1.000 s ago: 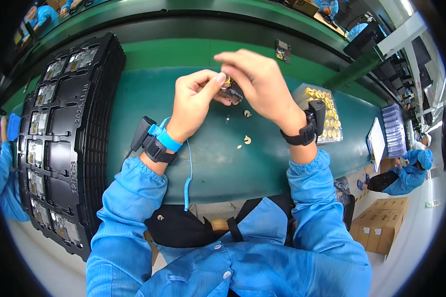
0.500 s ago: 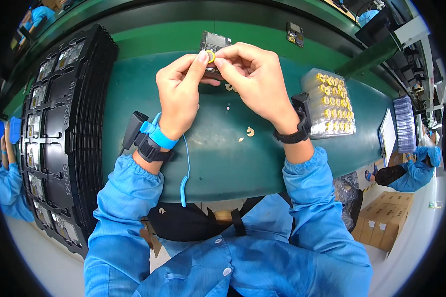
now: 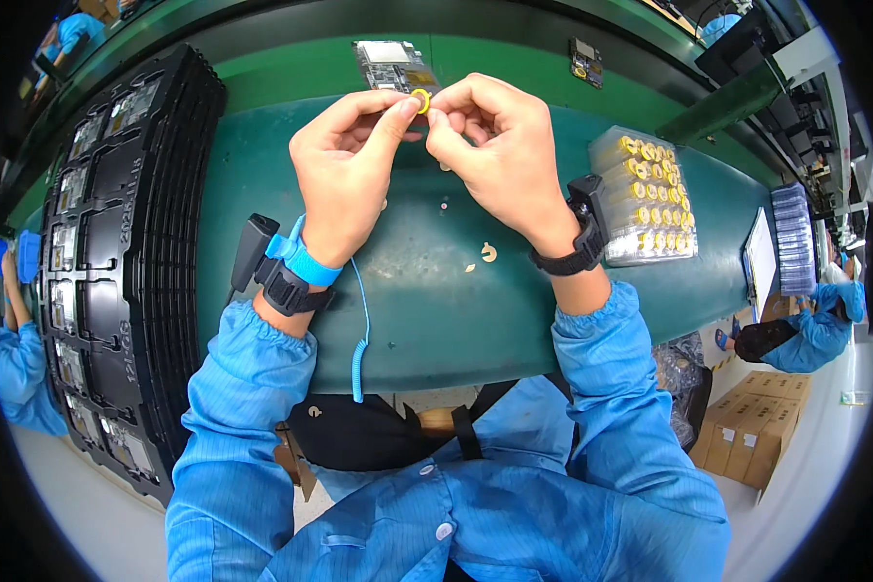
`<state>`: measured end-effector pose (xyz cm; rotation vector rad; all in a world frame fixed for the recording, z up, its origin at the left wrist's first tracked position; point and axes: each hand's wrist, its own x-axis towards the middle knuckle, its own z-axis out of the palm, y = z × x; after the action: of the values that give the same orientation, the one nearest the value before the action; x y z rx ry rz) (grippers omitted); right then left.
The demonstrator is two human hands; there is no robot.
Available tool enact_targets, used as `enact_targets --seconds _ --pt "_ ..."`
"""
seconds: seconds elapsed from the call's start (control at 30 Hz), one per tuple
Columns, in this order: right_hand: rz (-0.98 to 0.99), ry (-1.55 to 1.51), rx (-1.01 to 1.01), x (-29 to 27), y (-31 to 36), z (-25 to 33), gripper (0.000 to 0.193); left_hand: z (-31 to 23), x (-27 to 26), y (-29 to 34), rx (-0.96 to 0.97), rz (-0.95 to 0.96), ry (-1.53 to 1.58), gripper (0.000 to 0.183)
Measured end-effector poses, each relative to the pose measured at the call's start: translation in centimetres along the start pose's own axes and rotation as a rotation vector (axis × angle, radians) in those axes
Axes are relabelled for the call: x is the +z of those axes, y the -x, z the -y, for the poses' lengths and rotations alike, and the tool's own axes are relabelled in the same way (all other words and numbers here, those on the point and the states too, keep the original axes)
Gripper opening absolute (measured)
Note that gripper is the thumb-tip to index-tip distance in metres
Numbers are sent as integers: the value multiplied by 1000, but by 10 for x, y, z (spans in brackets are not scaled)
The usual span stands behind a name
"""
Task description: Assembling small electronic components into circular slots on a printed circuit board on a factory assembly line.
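Observation:
A small round yellow-rimmed disc (image 3: 422, 100) is up between my fingertips, over the far part of the table. My left hand (image 3: 347, 165) pinches it between thumb and fingers. From the other side, the closed thumb and forefinger of my right hand (image 3: 500, 145) meet its right edge. Right behind the hands a circuit board (image 3: 388, 60) with a silvery plate shows, tilted. Its lower part is hidden by my fingers, and I cannot tell whether any of them hold it. A pale C-shaped scrap (image 3: 489, 252) and a smaller pale scrap (image 3: 470, 268) lie nearer on the table.
Black trays holding boards (image 3: 107, 281) are stacked at the left. To the right stands a clear plastic tray (image 3: 640, 254) with several yellow-rimmed discs. Another circuit board (image 3: 586, 62) lies far right. A coiled blue cord (image 3: 359, 369) hangs from my left wrist. A clipboard (image 3: 761, 257) is farther right.
The circuit board behind my hands has shifted left and turned, showing more of itself. Both hands have moved slightly, and the disc has tipped and risen a little between the fingertips.

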<state>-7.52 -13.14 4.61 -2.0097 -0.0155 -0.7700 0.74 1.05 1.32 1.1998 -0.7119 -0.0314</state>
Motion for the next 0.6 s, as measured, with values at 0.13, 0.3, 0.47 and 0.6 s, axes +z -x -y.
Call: enact_targets --seconds 0.13,0.3,0.47,0.6 --pt "-35 -20 -21 -2 0 2 11 0 1 1 -18 19 33 15" --pt "-37 11 -61 -2 -1 -3 11 -2 2 2 11 90 -26 18" --pt "13 -10 -78 -3 -1 -2 10 -3 -2 -1 -8 134 -7 21" --pt "5 -224 64 -13 -1 0 7 -1 -8 -7 -102 137 182 26"
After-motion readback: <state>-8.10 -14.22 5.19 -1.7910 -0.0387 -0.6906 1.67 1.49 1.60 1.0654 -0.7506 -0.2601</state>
